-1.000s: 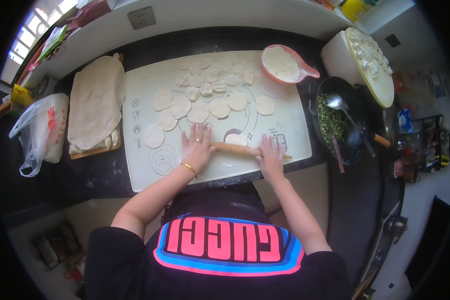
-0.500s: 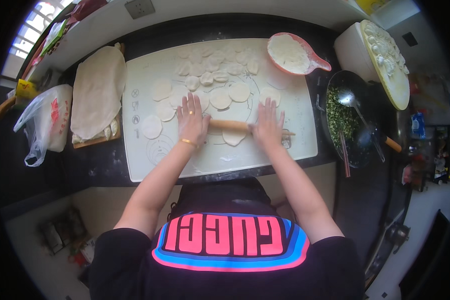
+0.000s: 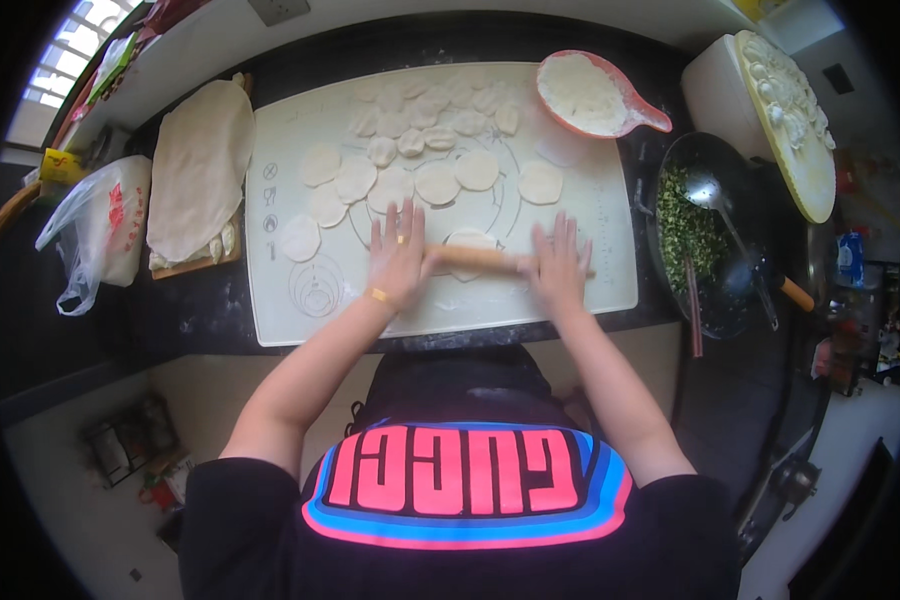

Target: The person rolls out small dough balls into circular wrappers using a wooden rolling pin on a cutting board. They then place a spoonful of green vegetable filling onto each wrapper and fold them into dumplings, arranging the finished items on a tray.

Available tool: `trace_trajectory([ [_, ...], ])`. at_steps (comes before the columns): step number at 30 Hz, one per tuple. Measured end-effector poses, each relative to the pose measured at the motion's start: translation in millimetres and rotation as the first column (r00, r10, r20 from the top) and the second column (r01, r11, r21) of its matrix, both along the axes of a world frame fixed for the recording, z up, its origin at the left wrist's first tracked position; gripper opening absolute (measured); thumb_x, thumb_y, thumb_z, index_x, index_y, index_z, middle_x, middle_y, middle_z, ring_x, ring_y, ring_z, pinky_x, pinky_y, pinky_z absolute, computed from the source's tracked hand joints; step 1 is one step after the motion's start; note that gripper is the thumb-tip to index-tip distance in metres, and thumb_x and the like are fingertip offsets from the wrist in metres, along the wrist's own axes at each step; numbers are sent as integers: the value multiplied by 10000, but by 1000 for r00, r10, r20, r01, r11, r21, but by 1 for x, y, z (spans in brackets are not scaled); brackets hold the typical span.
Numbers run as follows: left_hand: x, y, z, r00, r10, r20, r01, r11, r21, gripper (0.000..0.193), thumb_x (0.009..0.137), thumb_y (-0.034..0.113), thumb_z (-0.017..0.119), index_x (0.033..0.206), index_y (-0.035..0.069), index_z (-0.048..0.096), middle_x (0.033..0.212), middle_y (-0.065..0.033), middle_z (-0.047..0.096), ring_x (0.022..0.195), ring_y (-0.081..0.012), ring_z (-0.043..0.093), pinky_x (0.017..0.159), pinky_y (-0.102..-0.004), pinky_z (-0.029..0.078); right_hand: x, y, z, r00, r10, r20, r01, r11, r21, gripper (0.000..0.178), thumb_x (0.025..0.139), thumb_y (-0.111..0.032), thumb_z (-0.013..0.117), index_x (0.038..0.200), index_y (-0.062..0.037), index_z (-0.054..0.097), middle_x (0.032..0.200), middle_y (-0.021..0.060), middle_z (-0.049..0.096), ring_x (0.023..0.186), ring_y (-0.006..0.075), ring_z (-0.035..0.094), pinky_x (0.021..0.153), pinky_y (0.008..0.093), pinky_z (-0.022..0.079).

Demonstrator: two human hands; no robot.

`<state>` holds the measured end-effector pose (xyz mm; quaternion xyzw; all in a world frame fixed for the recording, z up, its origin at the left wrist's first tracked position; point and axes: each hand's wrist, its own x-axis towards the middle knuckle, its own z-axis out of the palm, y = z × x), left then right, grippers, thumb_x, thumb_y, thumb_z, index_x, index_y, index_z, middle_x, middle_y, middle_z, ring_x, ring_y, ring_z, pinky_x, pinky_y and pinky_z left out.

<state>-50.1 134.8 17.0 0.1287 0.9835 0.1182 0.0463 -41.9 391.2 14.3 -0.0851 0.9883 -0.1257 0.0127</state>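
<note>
My left hand (image 3: 398,264) lies flat with fingers outstretched on the left end of a wooden rolling pin (image 3: 482,259). On the pin's right end rests my right hand (image 3: 558,268), fingers spread and pointing away from me. Beneath the pin is a round dough wrapper (image 3: 471,239), its middle covered by the wood. Several thin dough rounds (image 3: 436,185) are spread just beyond my hands on a pale printed pastry mat (image 3: 595,200). Farther back sit many small, flattened dough pieces (image 3: 410,142), dusted with flour.
A pink bowl of flour (image 3: 582,95) stands at the mat's far right corner. To the right, a dark wok (image 3: 705,310) holds chopped green filling, a ladle and chopsticks. Cloth-like sheeting (image 3: 198,170) covers a board of dumplings at left, beside a plastic bag (image 3: 120,225).
Both hands have drawn the rolling pin nearer to me across the dough round, so more of its far edge shows. The whole view has shifted slightly.
</note>
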Motion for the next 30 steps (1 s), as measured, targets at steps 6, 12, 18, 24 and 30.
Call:
trace_trajectory([
  [6,23,-1,0,995,-77,67,49,937,347,628,810,209,589,1329,-14,315,1383,-217,277,1271,-380,274,1031,-454,262,52,16,2,968,118,-221,-137,988,-74,335,717,-137,655,1024,-140,520,1370,67,408,1283,243,361,1012,528,193],
  [12,-37,48,6,958,-97,270,-27,907,420,471,707,123,669,1124,13,479,1185,-206,457,1096,-361,441,906,-406,395,56,18,17,939,288,-186,-307,948,-81,320,711,-128,662,1007,-144,541,1366,55,415,1270,232,373,1025,507,189],
  [18,17,7,8,960,103,259,-182,936,301,515,741,152,640,1197,19,439,1267,-215,420,1168,-377,397,948,-426,356,69,19,8,987,147,-58,-155,972,-179,290,746,-123,637,1023,-127,551,1383,56,394,1292,251,339,1025,512,198],
  [24,29,-1,-2,979,193,-58,-196,979,-46,684,846,343,525,1400,69,232,1459,-203,162,1352,-367,130,1069,-521,129,40,3,-8,990,97,-99,-107,989,-105,454,807,-272,594,1176,-45,459,1444,167,246,1337,318,231,1034,553,156],
  [30,-32,0,-5,983,148,-107,-147,989,19,665,878,342,471,1417,71,191,1477,-198,102,1367,-364,74,1077,-532,78,13,-11,-7,997,-19,-71,18,1000,-13,604,804,-368,580,1277,-43,393,1459,197,177,1356,333,161,1046,573,102],
])
